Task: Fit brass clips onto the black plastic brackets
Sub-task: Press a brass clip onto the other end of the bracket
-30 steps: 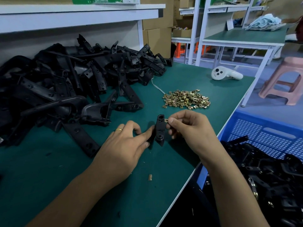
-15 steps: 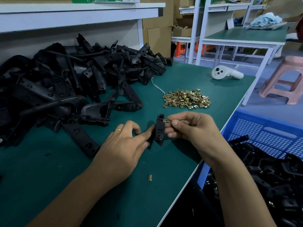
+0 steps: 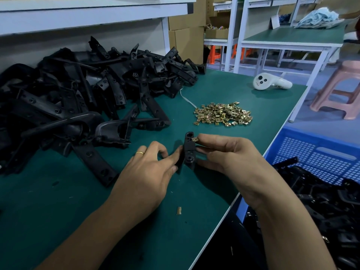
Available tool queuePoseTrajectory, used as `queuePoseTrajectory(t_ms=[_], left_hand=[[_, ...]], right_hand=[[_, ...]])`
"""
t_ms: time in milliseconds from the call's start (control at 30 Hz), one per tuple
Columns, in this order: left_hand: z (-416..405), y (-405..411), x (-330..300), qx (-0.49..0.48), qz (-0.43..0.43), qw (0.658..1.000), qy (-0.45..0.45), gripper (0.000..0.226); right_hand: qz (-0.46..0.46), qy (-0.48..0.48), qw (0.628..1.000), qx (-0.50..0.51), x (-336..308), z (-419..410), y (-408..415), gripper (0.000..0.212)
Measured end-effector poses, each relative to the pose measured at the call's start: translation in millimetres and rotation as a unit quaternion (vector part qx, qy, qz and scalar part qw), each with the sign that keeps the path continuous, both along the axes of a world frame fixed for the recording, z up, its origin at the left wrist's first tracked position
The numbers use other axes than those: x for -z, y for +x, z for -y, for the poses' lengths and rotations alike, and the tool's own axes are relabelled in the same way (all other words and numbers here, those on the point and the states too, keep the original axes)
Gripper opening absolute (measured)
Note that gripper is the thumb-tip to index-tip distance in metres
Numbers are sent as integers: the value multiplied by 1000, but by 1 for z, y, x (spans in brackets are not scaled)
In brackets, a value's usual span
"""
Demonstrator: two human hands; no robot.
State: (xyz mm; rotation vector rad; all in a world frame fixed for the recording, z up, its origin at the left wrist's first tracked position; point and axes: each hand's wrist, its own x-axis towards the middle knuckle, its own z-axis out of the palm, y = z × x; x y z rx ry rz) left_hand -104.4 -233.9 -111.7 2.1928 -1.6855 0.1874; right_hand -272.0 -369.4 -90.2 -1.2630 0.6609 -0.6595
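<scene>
A small black plastic bracket (image 3: 189, 149) stands upright on the green table (image 3: 233, 98) between my two hands. My left hand (image 3: 150, 172) grips its lower left side with thumb and fingers. My right hand (image 3: 229, 154) pinches a brass clip (image 3: 194, 139) against the bracket's upper right edge, just below the top hole. A heap of loose brass clips (image 3: 224, 114) lies beyond my hands. A big pile of black brackets (image 3: 87, 98) covers the table's left and back.
A blue crate (image 3: 315, 152) holding black brackets sits below the table's right edge. A white handheld controller (image 3: 270, 82) lies at the far right of the table. A small brown scrap (image 3: 178, 210) lies near my left wrist. A pink stool (image 3: 339, 90) stands beyond.
My right hand has shifted the brass clip slightly along the bracket's upper edge. My left hand and the bracket have stayed in place.
</scene>
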Motion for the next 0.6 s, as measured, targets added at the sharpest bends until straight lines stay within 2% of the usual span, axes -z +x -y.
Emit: queuePoseTrajectory(t_ms=[200, 467, 533, 600], left_hand=[[0, -1, -1, -8, -1, 1000, 8, 42], [-1, -2, -1, -9, 5, 1000, 6, 45], [-3, -3, -1, -11, -7, 1000, -1, 47], [-4, -4, 0, -19, -18, 1000, -12, 47]], right_hand=[[-25, -50, 998, 0, -5, -11, 5, 58], [-25, -17, 999, -11, -13, -4, 0, 44], [-87, -111, 987, 76, -6, 8, -5, 39], [-201, -287, 918, 188, 6, 22, -9, 42]])
